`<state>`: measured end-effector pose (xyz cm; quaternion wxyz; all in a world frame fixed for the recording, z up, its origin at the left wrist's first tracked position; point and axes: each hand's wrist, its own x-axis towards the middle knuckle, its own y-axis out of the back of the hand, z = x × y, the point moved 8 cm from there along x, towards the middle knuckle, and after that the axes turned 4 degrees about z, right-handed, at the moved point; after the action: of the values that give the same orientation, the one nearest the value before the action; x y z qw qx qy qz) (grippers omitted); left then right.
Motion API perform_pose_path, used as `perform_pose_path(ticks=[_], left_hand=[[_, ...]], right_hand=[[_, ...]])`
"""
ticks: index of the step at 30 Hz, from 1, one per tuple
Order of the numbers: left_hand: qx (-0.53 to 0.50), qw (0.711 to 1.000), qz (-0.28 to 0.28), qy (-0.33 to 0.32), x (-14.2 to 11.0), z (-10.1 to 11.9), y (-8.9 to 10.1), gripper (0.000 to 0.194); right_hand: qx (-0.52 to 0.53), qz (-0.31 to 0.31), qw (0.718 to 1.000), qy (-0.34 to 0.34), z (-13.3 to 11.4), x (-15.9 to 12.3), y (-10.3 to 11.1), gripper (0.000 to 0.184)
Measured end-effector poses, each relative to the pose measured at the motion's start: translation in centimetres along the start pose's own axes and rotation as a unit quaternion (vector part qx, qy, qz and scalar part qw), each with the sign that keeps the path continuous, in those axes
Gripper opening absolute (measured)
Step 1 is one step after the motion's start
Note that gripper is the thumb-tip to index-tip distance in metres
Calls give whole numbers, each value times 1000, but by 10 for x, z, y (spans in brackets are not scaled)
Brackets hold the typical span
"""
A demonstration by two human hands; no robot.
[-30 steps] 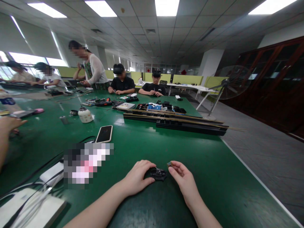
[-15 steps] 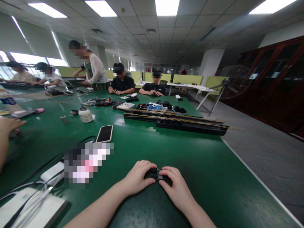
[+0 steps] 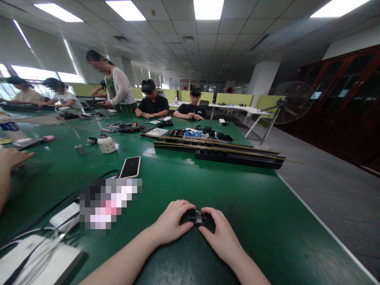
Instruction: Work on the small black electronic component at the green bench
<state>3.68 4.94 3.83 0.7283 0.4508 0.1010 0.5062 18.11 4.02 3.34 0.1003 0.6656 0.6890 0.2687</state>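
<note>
A small black plastic housing [image 3: 192,218] with fine inner parts lies low over the green table, directly in front of me. My left hand [image 3: 175,219] grips its left end, thumb on the near edge and fingers on the far edge. A small greyish piece [image 3: 199,218] sits in the housing's middle; its exact kind is too small to tell. My right hand [image 3: 219,225] curves around the right end, thumb and forefinger at the near and far edges. Its other fingers are partly hidden behind the forefinger.
Long black rails [image 3: 240,157] with thin brass-coloured rods lie across the table ahead. To the left are a phone [image 3: 130,167], a patterned jar [image 3: 106,143], and a white box [image 3: 38,261] with cables. Another person's hand [image 3: 13,158] reaches in at far left. Several people work beyond.
My right hand has brought the small piece leftward into the housing, then let it go and spread its fingers to the edges. My left hand has stayed in place.
</note>
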Motion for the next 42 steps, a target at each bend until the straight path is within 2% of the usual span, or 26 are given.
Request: perform_pose_path(ticks=[7,16,23,42], left_hand=[[-4,1000,9,1,0,2,1,39],[-7,1000,4,9,-1,-5,-2,48],[-3,1000,5,8,-1,-6,-3,37],[-6,999,25,20,-1,-13,-4,39]], right_hand=[[-34,0,999,-11,2,0,-1,32],[-53,-5,999,-10,2,0,-1,32],[-51,-8,999,-9,1,0,-1,33],[-52,13,998,-15,2,1,1,33]])
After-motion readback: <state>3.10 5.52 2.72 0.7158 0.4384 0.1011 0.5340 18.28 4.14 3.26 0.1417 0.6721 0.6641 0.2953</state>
